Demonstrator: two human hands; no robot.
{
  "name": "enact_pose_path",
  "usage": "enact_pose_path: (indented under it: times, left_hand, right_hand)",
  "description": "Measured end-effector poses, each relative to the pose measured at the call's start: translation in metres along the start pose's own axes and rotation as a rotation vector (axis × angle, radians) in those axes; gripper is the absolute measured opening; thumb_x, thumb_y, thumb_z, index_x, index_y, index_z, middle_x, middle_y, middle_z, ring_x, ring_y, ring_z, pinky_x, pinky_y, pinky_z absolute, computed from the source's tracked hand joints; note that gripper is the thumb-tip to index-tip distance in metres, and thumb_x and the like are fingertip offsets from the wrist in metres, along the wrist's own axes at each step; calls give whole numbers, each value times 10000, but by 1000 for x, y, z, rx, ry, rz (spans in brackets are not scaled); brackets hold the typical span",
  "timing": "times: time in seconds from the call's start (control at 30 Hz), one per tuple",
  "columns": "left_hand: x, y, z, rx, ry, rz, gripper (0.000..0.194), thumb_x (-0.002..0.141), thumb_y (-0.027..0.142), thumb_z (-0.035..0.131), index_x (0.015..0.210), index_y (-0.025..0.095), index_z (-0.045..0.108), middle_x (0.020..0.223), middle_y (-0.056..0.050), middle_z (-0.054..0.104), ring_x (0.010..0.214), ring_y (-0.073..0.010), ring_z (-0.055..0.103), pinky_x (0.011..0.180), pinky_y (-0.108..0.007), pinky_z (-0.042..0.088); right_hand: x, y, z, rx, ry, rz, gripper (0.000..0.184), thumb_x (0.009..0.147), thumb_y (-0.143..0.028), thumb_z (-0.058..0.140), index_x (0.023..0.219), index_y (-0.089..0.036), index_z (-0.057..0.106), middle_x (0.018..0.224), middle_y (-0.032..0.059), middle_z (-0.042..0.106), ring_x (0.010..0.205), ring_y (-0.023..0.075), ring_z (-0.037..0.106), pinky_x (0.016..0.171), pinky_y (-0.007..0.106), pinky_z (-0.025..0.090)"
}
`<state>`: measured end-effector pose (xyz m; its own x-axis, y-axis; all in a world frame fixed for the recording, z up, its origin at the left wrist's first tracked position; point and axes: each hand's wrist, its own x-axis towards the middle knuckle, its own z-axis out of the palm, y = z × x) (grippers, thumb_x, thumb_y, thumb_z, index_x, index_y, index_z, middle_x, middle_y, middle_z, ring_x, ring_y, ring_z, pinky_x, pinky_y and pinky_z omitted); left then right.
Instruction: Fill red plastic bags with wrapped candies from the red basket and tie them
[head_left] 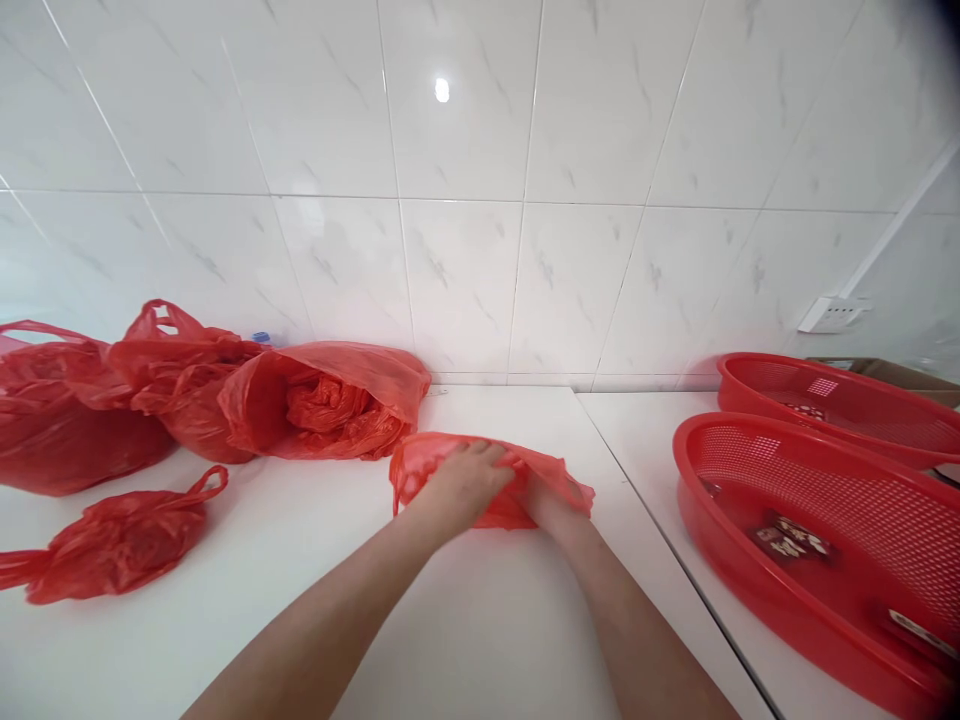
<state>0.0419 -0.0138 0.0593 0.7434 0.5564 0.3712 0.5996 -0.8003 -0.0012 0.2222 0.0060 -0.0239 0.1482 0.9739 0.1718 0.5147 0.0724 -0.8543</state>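
Your half-curled left hand (471, 482) touches thin red plastic bag (508, 510), half-covering right hand (553, 500); both holds unclear; oval red plastic basket (825, 485) rightward.

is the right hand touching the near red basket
No, the right hand is at the red bag in the middle, with bare white tabletop between it and the near basket.
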Motion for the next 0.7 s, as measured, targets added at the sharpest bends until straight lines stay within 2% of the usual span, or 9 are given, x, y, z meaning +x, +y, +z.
enact_pose_path:
  times: [0.1,0.2,0.3,0.47,0.53,0.6,0.7]
  left_hand:
    - [12,-31,3,171,2,-188,588,606,46,564,1148,275,567,1213,-127,529,1090,-347,476,897,-520,350]
    - [10,-49,7,182,-95,-242,748,542,27,597,1238,285,499,1258,-149,503,1119,-364,464,906,-542,333]
    - [4,-49,14,164,-182,-251,807,513,24,598,1266,287,476,1348,-165,424,1201,-397,397,934,-584,289]
    - [4,-42,19,113,-209,-253,815,518,37,580,1277,313,465,1383,-154,374,1290,-421,259,924,-623,272]
    - [6,-41,16,101,-265,-244,809,525,50,584,1280,316,460,1396,-143,355,1320,-402,209,946,-617,256]
    - [8,-40,13,68,-343,-250,827,540,69,592,1304,338,425,1447,-114,285,1348,-384,153,979,-613,222]
    - [7,-38,12,7,-412,-229,847,573,80,588,1326,401,371,1508,-40,162,1368,-365,91,1012,-598,195]
  right_hand:
    - [-2,-2,-10,-41,-59,53,210,672,-298,588,527,-247,445,489,2,432,590,193,517,544,318,335]
    - [-3,-6,-21,-38,-118,44,141,635,-307,638,582,-250,520,559,2,528,595,182,535,536,299,346]
    - [-7,-18,-30,-96,-158,82,141,607,-338,673,674,-250,585,663,16,606,567,171,530,509,282,337]
    - [-17,-63,-41,-237,-250,100,239,646,-387,651,840,-251,624,708,23,629,572,173,535,500,273,332]
    - [-18,-79,-42,-259,-220,82,202,705,-396,596,840,-249,626,668,12,617,545,158,526,494,266,324]
    - [-19,-88,-40,-280,-125,25,170,769,-381,520,804,-244,613,640,-5,603,529,137,517,493,256,323]
    - [-18,-85,-32,-251,-24,-137,164,818,-327,459,862,-244,593,736,-15,628,630,128,562,550,245,382]
